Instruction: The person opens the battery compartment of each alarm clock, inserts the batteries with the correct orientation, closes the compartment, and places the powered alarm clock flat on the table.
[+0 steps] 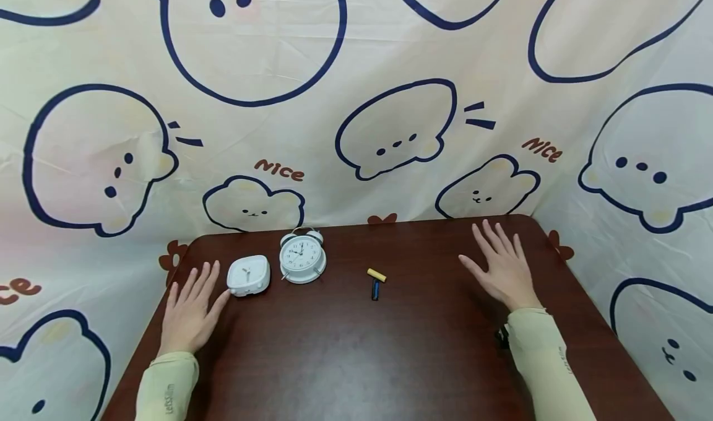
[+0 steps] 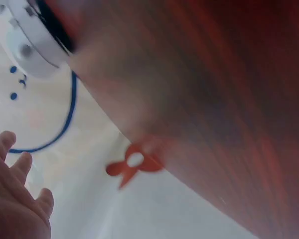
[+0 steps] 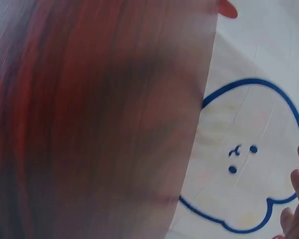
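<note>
My left hand [image 1: 189,312] is at the table's left side with its fingers spread and straight, holding nothing. Its thumb tip comes right up to a square white clock [image 1: 248,275]. Just right of that clock stands a round white twin-bell alarm clock [image 1: 302,257]. Part of a white clock [image 2: 32,42] shows at the upper left of the left wrist view. Over the right side of the table, my right hand [image 1: 504,272] has its fingers extended and holds nothing. Between the hands lie a small yellow stick [image 1: 376,275] and a short dark blue piece [image 1: 375,290], end to side.
The dark brown wooden table [image 1: 356,359] has rounded far corners. A white curtain [image 1: 312,124] printed with blue cartoon outlines hangs behind it and along both sides. Something black [image 1: 502,337] shows at the right sleeve's cuff.
</note>
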`<state>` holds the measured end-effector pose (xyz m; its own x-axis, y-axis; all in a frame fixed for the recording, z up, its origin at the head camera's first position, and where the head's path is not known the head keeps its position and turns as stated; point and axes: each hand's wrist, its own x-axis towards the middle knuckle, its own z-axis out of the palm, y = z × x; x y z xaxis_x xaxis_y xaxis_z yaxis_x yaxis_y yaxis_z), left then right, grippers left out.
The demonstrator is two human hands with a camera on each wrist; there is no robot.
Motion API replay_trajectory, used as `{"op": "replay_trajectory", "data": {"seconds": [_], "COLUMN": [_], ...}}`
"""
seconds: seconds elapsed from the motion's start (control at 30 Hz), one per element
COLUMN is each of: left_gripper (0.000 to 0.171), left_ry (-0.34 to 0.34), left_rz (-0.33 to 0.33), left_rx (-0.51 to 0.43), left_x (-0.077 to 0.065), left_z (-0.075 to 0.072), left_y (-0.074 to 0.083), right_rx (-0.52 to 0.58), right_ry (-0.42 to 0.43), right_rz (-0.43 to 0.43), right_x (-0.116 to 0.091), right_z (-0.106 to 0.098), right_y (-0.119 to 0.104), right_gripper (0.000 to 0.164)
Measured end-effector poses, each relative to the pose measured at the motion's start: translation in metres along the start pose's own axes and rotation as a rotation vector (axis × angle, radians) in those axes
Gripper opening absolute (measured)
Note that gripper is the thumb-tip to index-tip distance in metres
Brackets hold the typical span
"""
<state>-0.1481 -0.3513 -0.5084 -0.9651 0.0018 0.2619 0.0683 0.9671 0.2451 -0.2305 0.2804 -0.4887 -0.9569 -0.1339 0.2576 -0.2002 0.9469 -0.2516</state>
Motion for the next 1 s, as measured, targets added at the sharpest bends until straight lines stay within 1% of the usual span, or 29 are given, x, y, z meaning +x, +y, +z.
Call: {"op": "replay_trajectory", "data": {"seconds": [0.13,0.27,0.37,0.47,0.6,0.8,0.87,0.93,1.0], "left_gripper": [0.072,0.073,0.074,0.075,0.077,0.083,0.083,0.082,0.078], "left_ry": [-0.016,-0.040,-0.058,-0.108,-0.168,-0.199,-0.217,-0.237,-0.255], "left_rz": [0.030,0.041,0.047,0.047,0.036,0.039,0.033,0.013,-0.010], "left_rx": [-0.041,-0.083,-0.108,-0.123,-0.130,-0.119,-0.120,-0.127,-0.113], "left_x": [0.013,0.030,0.045,0.057,0.070,0.087,0.092,0.094,0.096], "left_z": [0.006,0.014,0.018,0.023,0.027,0.032,0.033,0.034,0.036], "left_y": [0.013,0.031,0.044,0.054,0.062,0.075,0.078,0.080,0.082], "right_rx": [0.024,0.053,0.067,0.081,0.108,0.124,0.137,0.153,0.184], "right_ry": [-0.003,-0.025,-0.046,-0.072,-0.120,-0.184,-0.219,-0.269,-0.324], "right_rz": [-0.040,-0.089,-0.131,-0.164,-0.216,-0.291,-0.300,-0.295,-0.283], "right_x": [0.012,0.030,0.045,0.057,0.070,0.085,0.087,0.088,0.089], "right_z": [0.007,0.015,0.028,0.045,0.063,0.077,0.081,0.087,0.094], "right_y": [-0.023,-0.053,-0.075,-0.096,-0.128,-0.178,-0.193,-0.208,-0.222], "right_gripper": [0.086,0.086,0.085,0.085,0.088,0.088,0.088,0.089,0.091]}}
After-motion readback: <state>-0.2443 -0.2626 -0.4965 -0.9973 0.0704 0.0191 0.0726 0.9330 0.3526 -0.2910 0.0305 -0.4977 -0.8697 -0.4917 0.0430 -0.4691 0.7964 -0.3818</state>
